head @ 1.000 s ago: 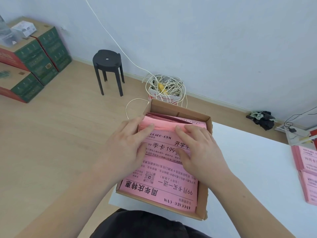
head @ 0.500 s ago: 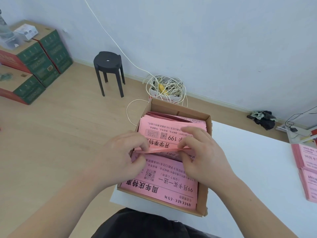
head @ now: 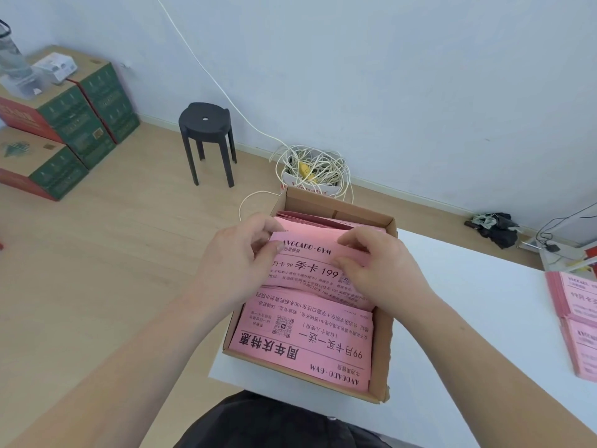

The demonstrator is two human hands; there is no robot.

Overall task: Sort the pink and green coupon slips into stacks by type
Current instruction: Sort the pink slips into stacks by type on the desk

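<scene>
An open cardboard box (head: 382, 344) on the white table's left corner is full of pink coupon slips. A near stack (head: 303, 344) lies with its print upside down. Over the far stack, my left hand (head: 235, 260) pinches the left edge of a top pink slip (head: 310, 253), and my right hand (head: 378, 266) pinches its right edge. That slip faces me, print upright. More pink slips (head: 310, 219) lie behind it in the box. No green slips show.
Sorted pink stacks (head: 578, 321) sit at the table's (head: 468, 318) right edge. On the floor beyond stand a black stool (head: 206, 137), a tangle of white cable (head: 310, 169) in a small box, and green cartons (head: 64, 124) at left.
Both hands lifted a pink slip edge-on half a second ago; now it lies flat, print facing me, and both hands have shifted slightly farther into the box.
</scene>
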